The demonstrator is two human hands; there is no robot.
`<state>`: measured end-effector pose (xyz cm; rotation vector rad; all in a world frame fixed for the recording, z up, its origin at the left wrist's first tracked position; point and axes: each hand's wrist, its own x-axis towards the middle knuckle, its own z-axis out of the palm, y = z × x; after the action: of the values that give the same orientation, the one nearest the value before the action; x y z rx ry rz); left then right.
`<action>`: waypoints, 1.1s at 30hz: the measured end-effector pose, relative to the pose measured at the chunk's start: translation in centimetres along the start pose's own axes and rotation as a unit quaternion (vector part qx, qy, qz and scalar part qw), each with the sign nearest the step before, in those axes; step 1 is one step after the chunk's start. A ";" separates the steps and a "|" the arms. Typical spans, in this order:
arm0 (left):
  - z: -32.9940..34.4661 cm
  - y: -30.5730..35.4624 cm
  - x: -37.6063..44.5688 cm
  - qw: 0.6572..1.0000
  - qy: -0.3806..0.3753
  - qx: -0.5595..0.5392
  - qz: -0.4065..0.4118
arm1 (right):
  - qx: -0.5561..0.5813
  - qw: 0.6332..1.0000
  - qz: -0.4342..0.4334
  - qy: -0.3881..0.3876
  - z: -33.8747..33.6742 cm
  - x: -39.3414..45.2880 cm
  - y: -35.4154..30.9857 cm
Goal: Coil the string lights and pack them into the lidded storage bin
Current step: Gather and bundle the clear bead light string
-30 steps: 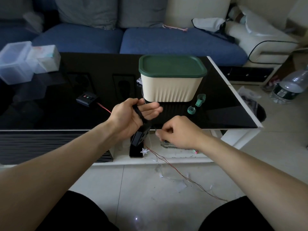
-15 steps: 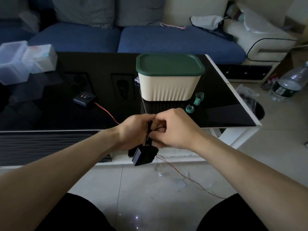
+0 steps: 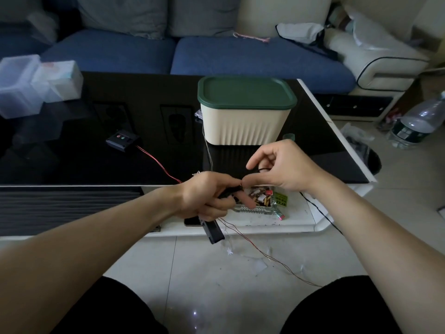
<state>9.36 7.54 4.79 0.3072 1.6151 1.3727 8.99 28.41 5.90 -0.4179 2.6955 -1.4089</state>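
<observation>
In the head view, our left hand [image 3: 204, 196] sits at the centre of the frame with its fingers curled round the black battery box [image 3: 213, 231] of the string lights [image 3: 265, 255], the box jutting out below the fist. Our right hand [image 3: 281, 167], just right of centre and touching the left at the fingertips, pinches the thin wire between thumb and forefinger while the other fingers arch loosely above. The rest of the wire trails down and right across the floor tiles in the lower middle of the frame, with small star lights on it. The storage bin [image 3: 245, 124] stands above the hands on the black table [image 3: 72, 165], its green lid [image 3: 245, 92] on. A second black box [image 3: 121, 139] with a red lead lies left of centre on the table.

We judge the step to be winding wire onto the left hand. To do it well, we should keep the box pinned, lay each turn beside the last with light, even tension, and draw slack from the floor slowly so the stars do not snag.

Against the frame half a second ago, our right hand has lifted up and to the right, off the left fist it had covered, and the box now hangs lower and more upright
</observation>
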 end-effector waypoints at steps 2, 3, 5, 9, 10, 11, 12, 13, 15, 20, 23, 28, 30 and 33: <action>0.2 0.0 -0.1 1.000 0.021 0.010 0.009 | 0.009 1.000 0.013 0.003 -0.5 -0.1 0.8; 0.3 0.1 -0.1 0.999 0.037 0.008 0.023 | 0.005 1.000 0.018 0.004 -0.7 -0.1 1.2; 0.2 0.1 -0.1 0.995 0.077 -0.024 0.064 | -0.007 1.000 0.029 0.009 -0.8 -0.2 1.6; -0.5 0.3 -0.1 0.970 0.158 -0.138 0.121 | -0.017 0.998 0.051 -0.015 -1.4 -0.4 1.1; -0.6 0.3 0.0 0.962 0.172 -0.167 0.131 | -0.017 0.997 0.068 -0.035 -1.4 -0.4 1.2; -0.9 0.3 0.0 0.953 0.190 -0.191 0.141 | -0.009 0.995 0.088 -0.056 -1.4 -0.4 1.4; -1.1 0.3 0.1 0.942 0.210 -0.210 0.153 | 0.004 0.991 0.109 -0.074 -1.3 -0.4 1.6; -1.3 0.3 0.1 0.931 0.231 -0.229 0.166 | 0.019 0.988 0.126 -0.087 -1.1 -0.5 1.8; -1.7 0.3 0.1 0.904 0.265 -0.275 0.192 | 0.026 0.984 0.142 -0.102 -0.5 -0.5 2.1; -1.6 0.6 0.0 0.866 0.293 -0.342 0.219 | -0.020 0.981 0.124 -0.145 1.6 -0.5 1.6; -1.3 1.1 0.1 0.860 0.287 -0.357 0.223 | -0.077 0.977 0.096 -0.173 3.6 -0.6 0.7; -1.2 0.9 0.2 0.893 0.244 -0.312 0.212 | -0.141 0.968 0.052 -0.204 5.9 -0.8 -0.7; -1.1 0.7 0.4 0.903 0.247 -0.282 0.209 | -0.134 0.969 0.047 -0.204 6.4 -1.0 -1.1; -0.9 0.2 0.7 0.924 0.253 -0.210 0.197 | -0.106 0.976 0.042 -0.187 6.6 -1.1 -1.9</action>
<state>8.24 7.59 4.56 0.0106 1.6563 2.2044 11.67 22.46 3.60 -0.5186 2.5199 -0.9144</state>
